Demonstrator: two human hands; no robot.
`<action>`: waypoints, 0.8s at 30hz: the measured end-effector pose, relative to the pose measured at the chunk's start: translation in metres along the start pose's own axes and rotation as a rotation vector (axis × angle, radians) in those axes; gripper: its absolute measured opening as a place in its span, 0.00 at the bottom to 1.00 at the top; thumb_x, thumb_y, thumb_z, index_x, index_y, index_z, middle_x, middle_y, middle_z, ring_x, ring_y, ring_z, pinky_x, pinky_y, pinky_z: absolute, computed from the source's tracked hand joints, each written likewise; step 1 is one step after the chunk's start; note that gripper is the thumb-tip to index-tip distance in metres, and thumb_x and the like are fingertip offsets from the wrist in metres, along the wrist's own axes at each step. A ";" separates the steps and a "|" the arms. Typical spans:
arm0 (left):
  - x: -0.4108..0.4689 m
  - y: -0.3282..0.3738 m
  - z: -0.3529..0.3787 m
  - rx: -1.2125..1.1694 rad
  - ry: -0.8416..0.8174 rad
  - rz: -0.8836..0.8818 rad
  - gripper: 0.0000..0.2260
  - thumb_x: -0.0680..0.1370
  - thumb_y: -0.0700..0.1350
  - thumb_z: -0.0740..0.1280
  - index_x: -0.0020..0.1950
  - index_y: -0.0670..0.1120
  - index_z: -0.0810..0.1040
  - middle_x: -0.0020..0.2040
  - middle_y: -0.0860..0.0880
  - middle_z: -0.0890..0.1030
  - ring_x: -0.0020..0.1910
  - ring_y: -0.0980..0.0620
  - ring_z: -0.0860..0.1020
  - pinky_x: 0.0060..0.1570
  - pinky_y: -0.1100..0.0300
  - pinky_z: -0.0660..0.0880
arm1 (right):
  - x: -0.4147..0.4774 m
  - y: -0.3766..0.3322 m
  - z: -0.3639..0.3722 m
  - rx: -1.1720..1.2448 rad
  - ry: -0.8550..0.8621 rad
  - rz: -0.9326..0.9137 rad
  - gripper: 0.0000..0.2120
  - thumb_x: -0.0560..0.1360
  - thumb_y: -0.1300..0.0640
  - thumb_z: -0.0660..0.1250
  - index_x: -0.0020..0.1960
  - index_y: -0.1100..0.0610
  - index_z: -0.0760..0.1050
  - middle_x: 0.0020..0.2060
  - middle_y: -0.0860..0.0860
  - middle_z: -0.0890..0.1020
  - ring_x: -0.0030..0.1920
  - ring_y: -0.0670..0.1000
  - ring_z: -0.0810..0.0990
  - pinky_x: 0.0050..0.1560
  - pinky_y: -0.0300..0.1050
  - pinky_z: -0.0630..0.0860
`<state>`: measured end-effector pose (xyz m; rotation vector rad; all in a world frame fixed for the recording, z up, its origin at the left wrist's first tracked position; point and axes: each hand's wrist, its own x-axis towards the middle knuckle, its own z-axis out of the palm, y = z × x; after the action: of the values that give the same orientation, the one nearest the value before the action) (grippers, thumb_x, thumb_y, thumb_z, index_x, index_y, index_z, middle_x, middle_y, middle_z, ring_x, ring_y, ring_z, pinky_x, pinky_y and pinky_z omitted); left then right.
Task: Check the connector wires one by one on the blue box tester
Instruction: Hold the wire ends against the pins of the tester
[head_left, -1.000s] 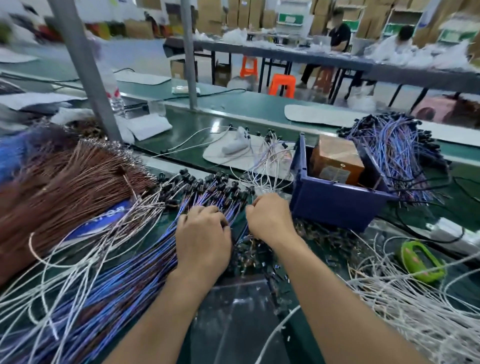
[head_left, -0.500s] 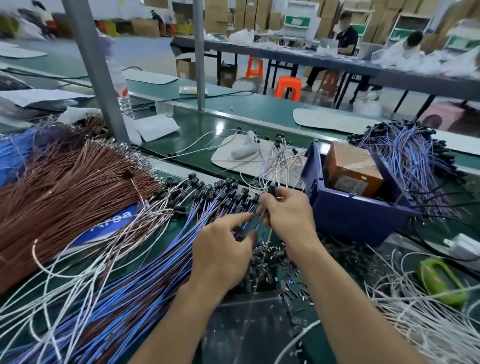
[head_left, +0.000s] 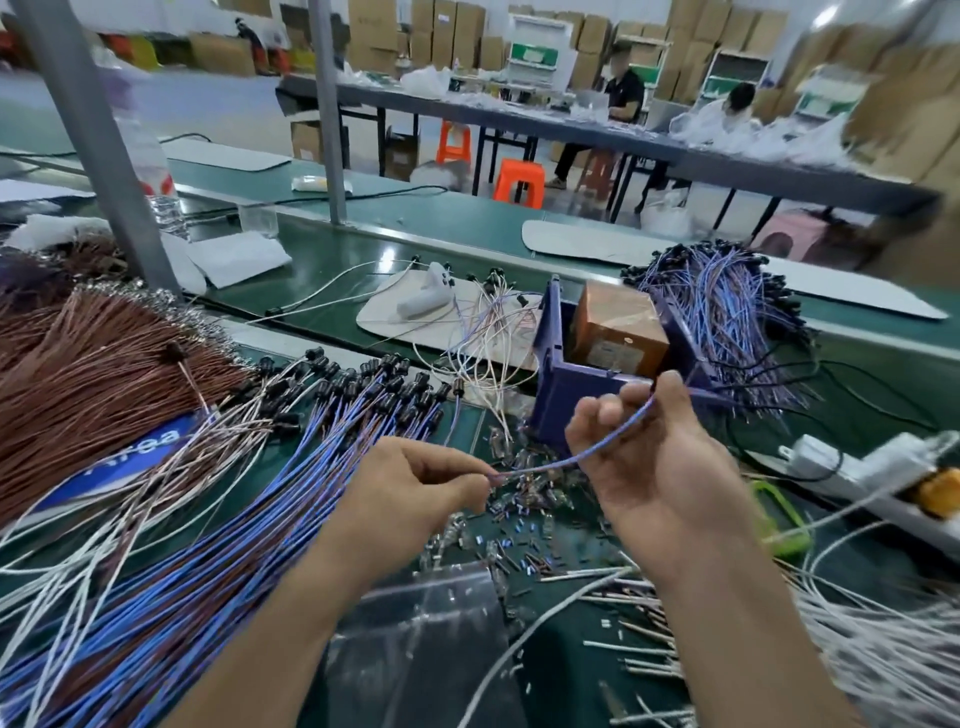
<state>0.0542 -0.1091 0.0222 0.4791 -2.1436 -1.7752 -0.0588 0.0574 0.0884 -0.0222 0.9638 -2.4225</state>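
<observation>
One blue connector wire (head_left: 582, 454) stretches between my two hands above the bench. My left hand (head_left: 415, 499) pinches its near end between thumb and fingertips. My right hand (head_left: 654, 462) is raised with curled fingers holding the far end close to the front wall of the blue box tester (head_left: 576, 400). An orange-brown block (head_left: 618, 332) sits inside that box. A fan of blue wires with black connectors (head_left: 311, 415) lies to the left of my hands. Another heap of blue wires (head_left: 727, 317) lies behind and right of the box.
Brown wires (head_left: 93, 374) are piled at far left, white wires (head_left: 857, 639) at lower right. Small loose parts (head_left: 519, 530) and a clear bag (head_left: 415, 639) lie under my hands. A white power strip (head_left: 872, 473) and a green object (head_left: 779, 519) sit right. A grey post (head_left: 98, 150) stands at back left.
Both hands have lifted off the wire pile. They have drawn one blue wire out and pulled it taut between them, the right hand rising toward the blue box.
</observation>
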 end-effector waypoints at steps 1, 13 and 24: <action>-0.003 0.000 0.005 0.080 -0.001 0.029 0.08 0.76 0.42 0.76 0.44 0.57 0.89 0.35 0.51 0.86 0.27 0.62 0.75 0.29 0.69 0.70 | -0.002 -0.001 -0.007 -0.015 -0.021 0.017 0.23 0.84 0.44 0.57 0.37 0.57 0.76 0.26 0.51 0.72 0.28 0.51 0.75 0.29 0.44 0.77; -0.009 -0.012 0.021 0.461 0.365 0.122 0.11 0.74 0.47 0.78 0.40 0.64 0.85 0.32 0.67 0.82 0.31 0.65 0.79 0.32 0.75 0.71 | -0.011 -0.045 -0.091 -0.541 0.186 -0.308 0.15 0.79 0.58 0.68 0.34 0.57 0.73 0.22 0.47 0.61 0.24 0.48 0.56 0.26 0.41 0.56; -0.012 0.006 0.032 -0.096 -0.189 -0.002 0.04 0.67 0.38 0.75 0.40 0.41 0.88 0.28 0.41 0.81 0.25 0.51 0.76 0.28 0.63 0.74 | -0.031 -0.014 -0.069 -0.921 -0.368 0.169 0.13 0.81 0.66 0.64 0.49 0.55 0.86 0.44 0.57 0.88 0.19 0.43 0.63 0.22 0.33 0.63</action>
<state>0.0505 -0.0741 0.0222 0.3003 -2.1666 -1.9844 -0.0531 0.1245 0.0515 -0.6508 1.7044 -1.5572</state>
